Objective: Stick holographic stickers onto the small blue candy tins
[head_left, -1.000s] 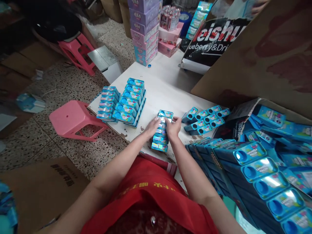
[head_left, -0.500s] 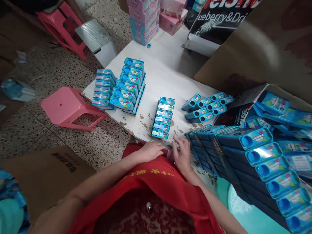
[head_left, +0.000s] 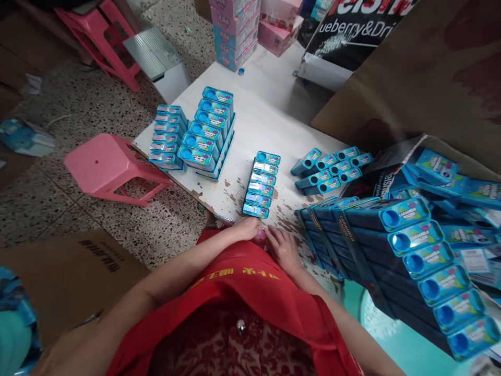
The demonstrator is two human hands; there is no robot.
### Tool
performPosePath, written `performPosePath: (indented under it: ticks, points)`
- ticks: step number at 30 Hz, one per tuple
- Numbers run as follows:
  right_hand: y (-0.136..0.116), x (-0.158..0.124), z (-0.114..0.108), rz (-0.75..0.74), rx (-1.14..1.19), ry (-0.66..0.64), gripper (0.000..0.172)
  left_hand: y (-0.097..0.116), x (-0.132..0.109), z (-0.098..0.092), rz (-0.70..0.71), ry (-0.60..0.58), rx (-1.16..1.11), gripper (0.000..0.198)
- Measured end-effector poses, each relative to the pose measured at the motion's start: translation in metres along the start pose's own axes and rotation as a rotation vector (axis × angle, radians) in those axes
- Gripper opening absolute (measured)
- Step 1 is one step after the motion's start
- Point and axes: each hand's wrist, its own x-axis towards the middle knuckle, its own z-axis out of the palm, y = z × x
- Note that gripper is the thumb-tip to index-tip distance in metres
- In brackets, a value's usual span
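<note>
At the near table edge, just above the red apron [head_left: 235, 277], my left hand [head_left: 247, 228] is closed, its fingers curled inward. A small pinkish thing [head_left: 261, 234] shows at its fingertips, too small to make out. My right hand [head_left: 284, 249] lies close beside it, fingers stretched out and slightly apart, fingertips near the pinkish thing. Just beyond the hands stands a short row of small blue boxes [head_left: 259, 189] with shiny tops. Farther left are blue packs labelled Caramelo Macizo [head_left: 205, 128] in a tray, next to more blue boxes [head_left: 166, 137].
Blue packs with dark round holes [head_left: 330, 171] stand right of the row. A large banded stack of blue packs [head_left: 376, 250] rises at my right, before a carton of loose packs [head_left: 438, 167]. Pink and blue boxes [head_left: 235, 34] stand at the back. A pink stool [head_left: 99, 162] is left.
My right hand has moved left, its fingertips now close to my left hand. My left hand has shifted slightly up and is more curled. The boxes stay in place; the view shifts a little.
</note>
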Motion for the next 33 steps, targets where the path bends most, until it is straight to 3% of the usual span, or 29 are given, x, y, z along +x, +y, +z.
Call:
performPosePath:
  ticks: [7,13,18,22,27,30,33]
  points:
    - [-0.001,0.002,0.000,0.007,0.011,0.026,0.032,-0.001,0.002,0.000,-0.019,-0.001,-0.010,0.033]
    - [-0.002,0.006,-0.004,-0.015,0.067,0.079,0.015,-0.001,0.004,0.000,-0.038,0.007,-0.028,0.032]
    - [-0.005,0.012,-0.015,-0.018,0.169,0.069,0.021,-0.003,0.009,0.004,-0.025,0.038,-0.069,0.031]
    - [-0.010,0.021,-0.045,0.249,0.575,0.081,0.018,-0.005,0.001,0.007,0.050,0.070,-0.147,0.028]
    - [-0.010,0.037,-0.080,0.611,1.035,0.174,0.021,-0.002,-0.029,0.006,0.383,0.131,-0.707,0.033]
    - [-0.011,0.050,-0.083,0.736,1.165,0.262,0.025,0.003,-0.043,-0.004,0.322,0.144,-0.825,0.025]
    - [-0.011,0.072,-0.071,0.820,1.197,0.394,0.026,0.001,-0.043,-0.027,0.233,0.165,-0.797,0.031]
